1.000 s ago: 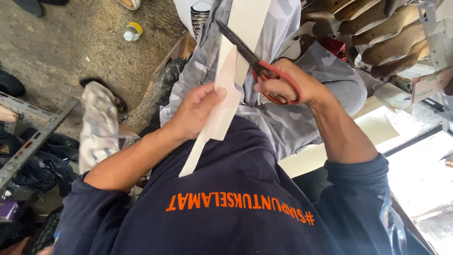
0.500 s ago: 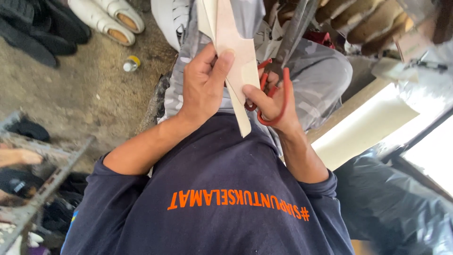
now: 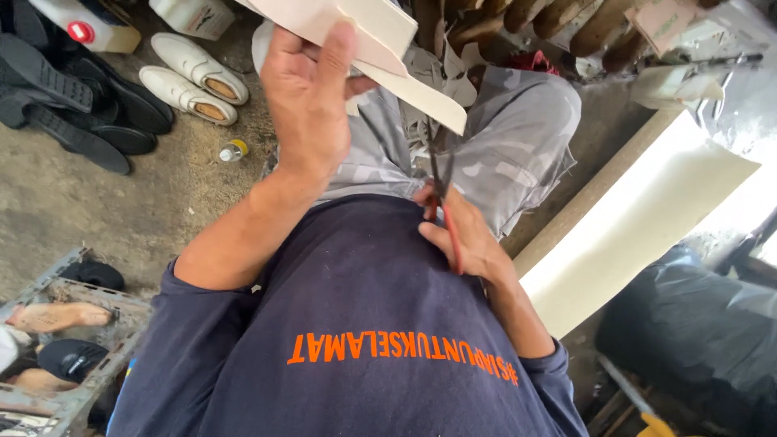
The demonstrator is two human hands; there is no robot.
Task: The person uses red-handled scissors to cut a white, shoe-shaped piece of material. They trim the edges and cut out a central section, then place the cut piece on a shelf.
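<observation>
Left hand [image 3: 312, 101] now raised high toward the top of the view, fingers and thumb pinched around a pale cream stiff sheet of card-like material [image 3: 380, 48], held flat and tilted, its pointed corner reaching down toward the right above the grey camouflage-patterned trousers [image 3: 518, 137]. Half a second earlier, held lower and closer in as a narrower strip, with the blades right against it. Right hand [image 3: 465, 239] now dropped low against the dark navy shirt with orange lettering [image 3: 364, 324], closed through the handles of red-handled scissors [image 3: 443, 206], dark blades pointing up toward the sheet's corner but apart from it; blades nearly together, though the exact gap hard to tell. Judging from that separation, cutting paused for the moment and the piece lifted clear, perhaps for a look or a turn. Off-cuts of the same pale material scattered over the lap. To the left on the dirt floor [image 3: 73, 210], a pair of white shoes [image 3: 194, 77], black soles [image 3: 89, 105] and a small yellow-capped bottle [image 3: 233, 150]. To the right, a large cream board [image 3: 647, 218] leaning at a slant.
</observation>
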